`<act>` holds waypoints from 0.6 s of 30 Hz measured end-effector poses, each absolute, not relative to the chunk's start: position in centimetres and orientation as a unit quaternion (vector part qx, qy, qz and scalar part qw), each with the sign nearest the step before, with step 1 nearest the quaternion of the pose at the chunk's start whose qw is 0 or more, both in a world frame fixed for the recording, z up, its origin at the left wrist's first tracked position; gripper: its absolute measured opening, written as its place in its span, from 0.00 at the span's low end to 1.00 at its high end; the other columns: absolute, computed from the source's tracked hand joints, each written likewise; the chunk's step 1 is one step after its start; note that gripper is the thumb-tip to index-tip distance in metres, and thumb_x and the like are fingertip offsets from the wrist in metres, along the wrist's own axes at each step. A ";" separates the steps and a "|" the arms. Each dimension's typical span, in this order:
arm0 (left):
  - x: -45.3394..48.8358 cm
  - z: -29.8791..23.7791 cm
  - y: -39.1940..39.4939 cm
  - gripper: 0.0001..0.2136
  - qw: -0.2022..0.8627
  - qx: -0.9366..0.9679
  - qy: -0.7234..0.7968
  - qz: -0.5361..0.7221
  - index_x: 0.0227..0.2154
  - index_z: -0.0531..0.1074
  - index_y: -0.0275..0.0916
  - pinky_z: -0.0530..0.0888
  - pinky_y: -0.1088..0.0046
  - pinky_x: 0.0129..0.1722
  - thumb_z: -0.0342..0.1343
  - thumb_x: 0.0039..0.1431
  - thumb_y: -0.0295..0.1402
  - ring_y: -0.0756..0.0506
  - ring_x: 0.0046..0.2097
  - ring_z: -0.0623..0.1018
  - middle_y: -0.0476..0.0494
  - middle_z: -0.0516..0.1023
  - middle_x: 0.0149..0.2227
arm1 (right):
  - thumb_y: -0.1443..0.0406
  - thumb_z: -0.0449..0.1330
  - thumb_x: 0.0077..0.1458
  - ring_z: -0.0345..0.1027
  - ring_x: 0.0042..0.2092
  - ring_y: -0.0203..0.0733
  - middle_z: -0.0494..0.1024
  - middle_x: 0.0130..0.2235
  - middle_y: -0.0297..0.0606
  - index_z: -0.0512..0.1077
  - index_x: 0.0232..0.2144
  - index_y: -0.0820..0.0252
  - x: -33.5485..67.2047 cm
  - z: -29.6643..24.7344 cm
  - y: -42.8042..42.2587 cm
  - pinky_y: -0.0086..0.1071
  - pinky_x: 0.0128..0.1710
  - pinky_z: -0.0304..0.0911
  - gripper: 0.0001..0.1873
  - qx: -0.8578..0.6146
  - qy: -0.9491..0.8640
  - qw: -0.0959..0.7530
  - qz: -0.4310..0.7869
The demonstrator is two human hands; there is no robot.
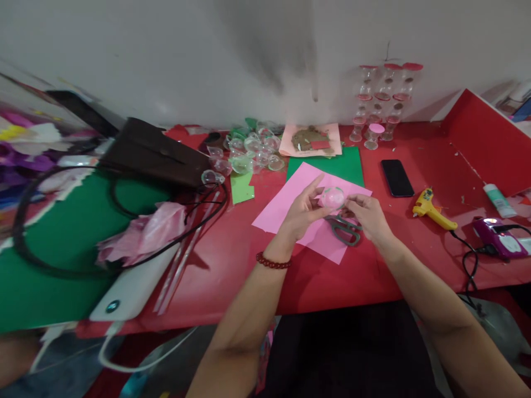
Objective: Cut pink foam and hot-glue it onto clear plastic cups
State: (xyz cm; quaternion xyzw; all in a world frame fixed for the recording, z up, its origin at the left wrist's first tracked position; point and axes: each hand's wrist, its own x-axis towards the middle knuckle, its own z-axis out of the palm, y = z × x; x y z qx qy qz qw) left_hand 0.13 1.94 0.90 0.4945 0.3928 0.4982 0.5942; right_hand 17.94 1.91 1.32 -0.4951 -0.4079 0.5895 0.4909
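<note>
A small clear, rounded plastic piece [333,197], perhaps a cut-off bottle end, is held over a pink paper sheet [286,202]; the paper's colour shows through it. My left hand [305,208], with a beaded bracelet at the wrist, grips its left side, the index finger stretched out. My right hand [366,214] pinches its right edge between thumb and fingers. Dark-handled scissors [345,229] lie on the pink paper just below the piece, their blades partly hidden. Under the pink sheet's far side is a green sheet [350,164].
Clear cut bottle pieces [253,146] are heaped at the back. Stacked plastic bottle shapes [375,102] stand by the wall. On the right lie a phone [397,177], a yellow glue gun [431,209] with its cord, and a tube [500,200]. A brown bag [155,152] sits left.
</note>
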 end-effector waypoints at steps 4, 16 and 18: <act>0.2 1.2 2.1 0.40 0.635 0.449 0.372 0.507 0.66 0.63 0.38 0.75 0.71 0.41 0.67 0.47 0.26 0.47 0.40 0.80 0.39 0.83 0.44 | 0.64 0.67 0.44 0.73 0.26 0.35 0.78 0.23 0.33 0.75 0.25 0.59 17.9 1.5 1.9 0.29 0.31 0.71 0.05 -0.505 -0.407 0.496 0.578; 0.3 1.0 2.0 0.34 0.612 0.457 0.404 0.503 0.61 0.68 0.43 0.75 0.70 0.40 0.64 0.48 0.26 0.48 0.39 0.79 0.41 0.81 0.48 | 0.62 0.69 0.46 0.73 0.26 0.35 0.78 0.24 0.33 0.74 0.26 0.59 18.0 1.1 1.9 0.31 0.32 0.71 0.09 -0.491 -0.418 0.483 0.592; 0.2 0.7 2.1 0.30 0.540 0.519 0.414 0.518 0.57 0.72 0.46 0.75 0.67 0.46 0.65 0.48 0.28 0.43 0.50 0.76 0.40 0.75 0.57 | 0.62 0.69 0.46 0.73 0.26 0.37 0.78 0.23 0.33 0.74 0.26 0.59 18.0 0.9 2.1 0.31 0.31 0.72 0.08 -0.501 -0.418 0.485 0.582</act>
